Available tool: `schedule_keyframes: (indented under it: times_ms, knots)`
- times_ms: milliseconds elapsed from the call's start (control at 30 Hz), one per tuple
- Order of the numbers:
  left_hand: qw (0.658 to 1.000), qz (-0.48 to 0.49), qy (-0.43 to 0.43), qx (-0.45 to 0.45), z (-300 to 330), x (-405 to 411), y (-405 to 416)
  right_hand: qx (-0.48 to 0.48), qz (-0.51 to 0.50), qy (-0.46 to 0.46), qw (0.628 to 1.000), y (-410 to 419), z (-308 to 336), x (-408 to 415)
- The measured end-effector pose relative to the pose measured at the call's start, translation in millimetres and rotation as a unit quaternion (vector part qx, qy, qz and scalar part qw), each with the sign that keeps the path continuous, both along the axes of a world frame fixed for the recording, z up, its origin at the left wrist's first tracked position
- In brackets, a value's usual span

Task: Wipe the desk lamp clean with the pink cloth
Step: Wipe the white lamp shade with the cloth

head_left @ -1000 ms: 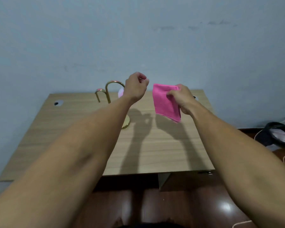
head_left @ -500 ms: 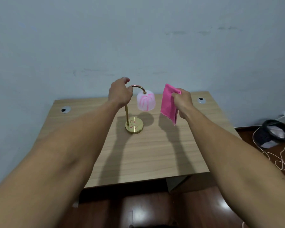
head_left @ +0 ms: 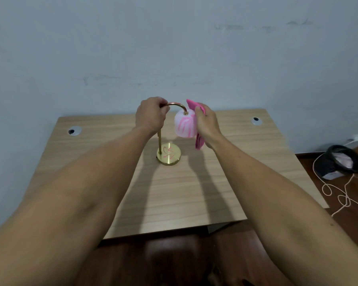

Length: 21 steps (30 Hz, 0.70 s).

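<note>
My left hand [head_left: 151,116] grips the desk lamp [head_left: 168,153] neck on the tabletop [head_left: 174,193]; right hand [head_left: 208,122] presses the pink cloth [head_left: 199,141] against the marked shade [head_left: 185,125], wiping starts; next I'd rub downward

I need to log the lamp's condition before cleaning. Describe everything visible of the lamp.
The lamp stands upright near the middle of the desk. It has a round, shiny gold base, a thin gold stem rising from the base's left edge, and a neck arching over to the right. A whitish, downward-facing shade hangs from the neck's end. Pink scribbles mark the shade and base. The left hand grips the neck's top; the right hand presses the pink cloth against the shade's right side.
</note>
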<state>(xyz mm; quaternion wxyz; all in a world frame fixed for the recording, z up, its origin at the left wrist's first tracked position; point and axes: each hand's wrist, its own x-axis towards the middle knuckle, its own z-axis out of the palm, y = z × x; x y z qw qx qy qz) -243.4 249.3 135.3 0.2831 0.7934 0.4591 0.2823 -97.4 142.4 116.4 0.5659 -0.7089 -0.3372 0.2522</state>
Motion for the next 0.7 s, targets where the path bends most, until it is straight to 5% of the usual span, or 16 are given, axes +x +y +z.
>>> schedule_keyframes:
  times_ms: [233,433,567,700]
  knots:
    - [1.000,0.016,-0.009,-0.022,-1,1,5,-0.048,0.043,-0.230,0.971,-15,-54,-34]
    - [1.000,0.002,-0.008,-0.020,0,0,8,0.025,0.003,-0.229,0.973,-33,-69,-38]
    - [1.000,-0.004,-0.005,-0.019,1,1,8,0.019,-0.054,-0.115,0.992,-9,-44,-34]
    - [1.000,-0.001,-0.001,-0.014,2,1,11,0.009,0.000,-0.217,0.976,-4,-42,-35]
